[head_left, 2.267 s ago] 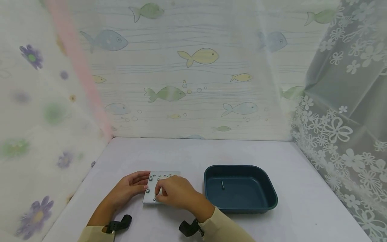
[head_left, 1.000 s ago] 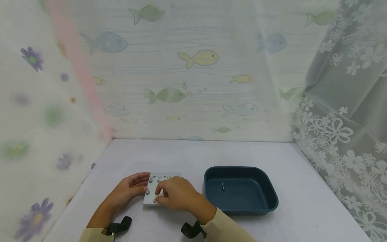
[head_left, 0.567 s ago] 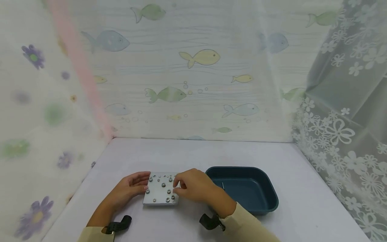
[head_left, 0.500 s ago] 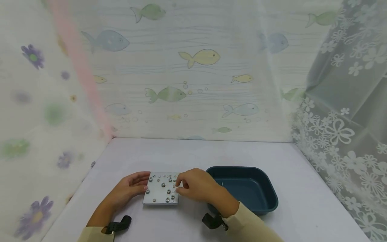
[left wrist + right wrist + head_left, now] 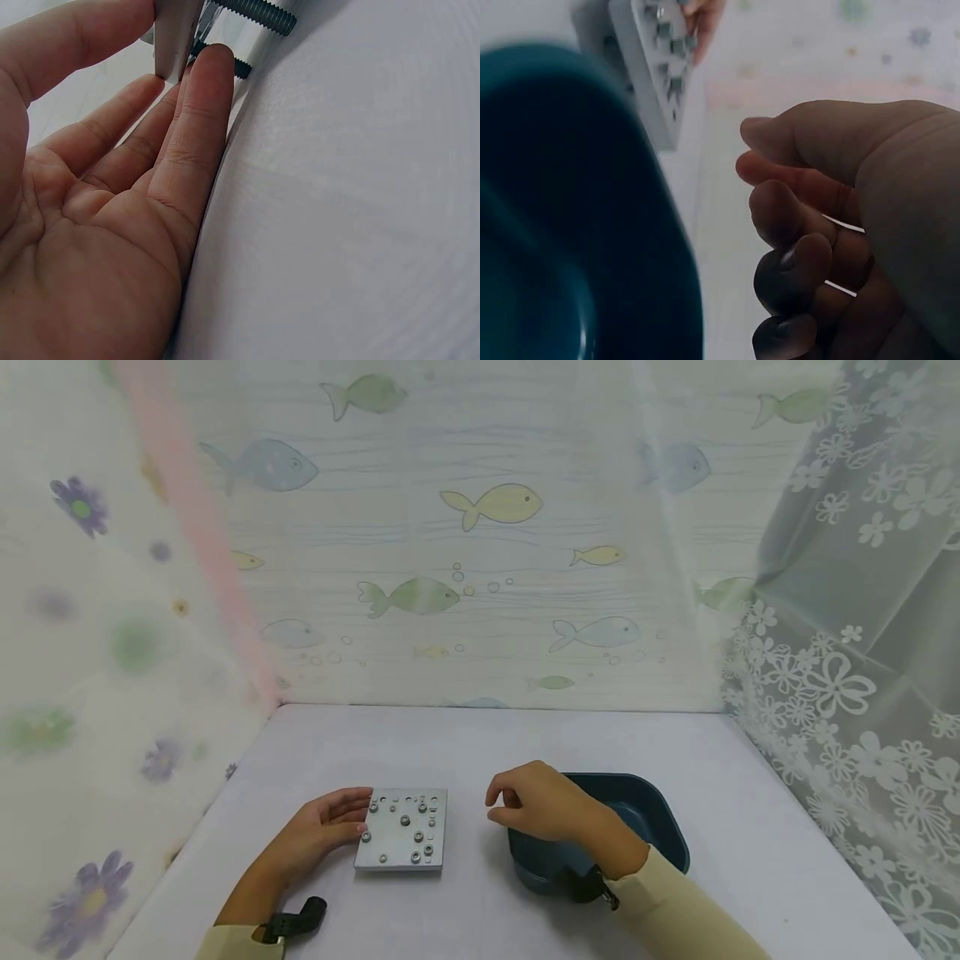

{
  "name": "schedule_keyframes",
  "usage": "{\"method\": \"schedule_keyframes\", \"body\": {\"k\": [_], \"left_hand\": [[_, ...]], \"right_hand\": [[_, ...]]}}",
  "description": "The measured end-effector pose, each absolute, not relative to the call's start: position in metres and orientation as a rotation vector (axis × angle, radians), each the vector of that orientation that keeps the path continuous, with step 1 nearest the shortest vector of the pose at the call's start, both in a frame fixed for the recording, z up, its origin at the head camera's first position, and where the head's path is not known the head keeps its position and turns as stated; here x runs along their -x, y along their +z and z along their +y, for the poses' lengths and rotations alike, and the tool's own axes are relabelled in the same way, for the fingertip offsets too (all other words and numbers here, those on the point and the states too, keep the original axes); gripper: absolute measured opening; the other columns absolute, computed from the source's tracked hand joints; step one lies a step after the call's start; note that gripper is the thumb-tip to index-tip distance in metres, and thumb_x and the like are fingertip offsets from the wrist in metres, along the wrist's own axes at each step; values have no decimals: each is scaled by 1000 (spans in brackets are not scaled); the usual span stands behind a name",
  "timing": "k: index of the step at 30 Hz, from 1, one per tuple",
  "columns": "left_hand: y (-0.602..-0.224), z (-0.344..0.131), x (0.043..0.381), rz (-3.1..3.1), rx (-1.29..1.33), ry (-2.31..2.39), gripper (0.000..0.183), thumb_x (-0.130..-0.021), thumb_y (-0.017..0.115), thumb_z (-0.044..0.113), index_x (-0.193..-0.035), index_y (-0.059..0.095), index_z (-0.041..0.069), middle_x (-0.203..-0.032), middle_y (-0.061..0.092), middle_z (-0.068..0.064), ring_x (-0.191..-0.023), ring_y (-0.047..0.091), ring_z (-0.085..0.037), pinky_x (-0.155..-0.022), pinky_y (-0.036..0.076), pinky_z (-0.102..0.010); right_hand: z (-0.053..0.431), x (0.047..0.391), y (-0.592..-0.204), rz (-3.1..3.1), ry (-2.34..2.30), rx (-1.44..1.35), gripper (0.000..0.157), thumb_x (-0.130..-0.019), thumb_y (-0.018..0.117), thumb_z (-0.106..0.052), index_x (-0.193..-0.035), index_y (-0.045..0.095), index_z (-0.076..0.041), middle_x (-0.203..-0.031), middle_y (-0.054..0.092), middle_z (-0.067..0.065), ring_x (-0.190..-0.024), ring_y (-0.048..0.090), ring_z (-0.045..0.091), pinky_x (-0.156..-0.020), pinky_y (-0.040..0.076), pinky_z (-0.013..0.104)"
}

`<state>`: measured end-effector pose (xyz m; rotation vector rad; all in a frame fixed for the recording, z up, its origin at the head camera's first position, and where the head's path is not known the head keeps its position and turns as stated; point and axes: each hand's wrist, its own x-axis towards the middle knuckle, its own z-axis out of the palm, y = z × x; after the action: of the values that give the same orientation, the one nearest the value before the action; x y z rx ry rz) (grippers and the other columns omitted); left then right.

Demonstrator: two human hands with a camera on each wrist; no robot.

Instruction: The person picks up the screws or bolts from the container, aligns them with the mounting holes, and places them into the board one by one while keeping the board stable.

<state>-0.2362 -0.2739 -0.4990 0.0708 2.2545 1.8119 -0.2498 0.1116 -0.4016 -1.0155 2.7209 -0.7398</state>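
A silvery metal plate [image 5: 393, 839] with several socket-head screws [image 5: 405, 820] and some holes lies left of centre. Its left edge sits between the thumb and fingers of my left hand [image 5: 322, 827]. Threaded bolt ends [image 5: 259, 13] stick out under the plate in the left wrist view. My right hand [image 5: 543, 802] hovers over the left side of a dark teal tray [image 5: 678, 852], fingers loosely curled, thumb tip apart from the fingertips. Nothing shows between those fingers in the right wrist view. Part of the tray's inside is hidden by the right hand and forearm.
A white cloth [image 5: 450, 743] covers the table. Behind it hangs a curtain [image 5: 480, 635] printed with fish, and a lace curtain [image 5: 832, 718] hangs at the right. Black wrist cameras [image 5: 296, 920] sit on both wrists.
My right hand has left the plate's lower-left screw, passed its right edge, and moved right over the tray. The screw seen earlier in the tray is now hidden. My left hand stays put.
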Motion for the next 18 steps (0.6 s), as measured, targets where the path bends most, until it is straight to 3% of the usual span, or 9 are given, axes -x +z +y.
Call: {"method": "schedule_keyframes", "body": {"k": [11, 18], "left_hand": [[-498, -275, 235, 2251, -63, 1800, 73, -86, 85, 25, -150, 52, 15, -152, 55, -11, -140, 55, -28, -104, 55, -27], [-498, -274, 235, 2246, -89, 1804, 71, -88, 83, 23, -151, 51, 15, -153, 54, -12, -141, 54, -29, -103, 55, -27]], "right_hand": [[156, 267, -402, 2671, -704, 990, 12, -100, 70, -27, -109, 77, -22, -74, 63, -12, -66, 58, 6, -62, 52, 25], [178, 276, -408, 2591, -687, 980, 17, -98, 72, -24, -112, 79, -16, -85, 74, -5, -71, 62, 4, -66, 53, 24]]}}
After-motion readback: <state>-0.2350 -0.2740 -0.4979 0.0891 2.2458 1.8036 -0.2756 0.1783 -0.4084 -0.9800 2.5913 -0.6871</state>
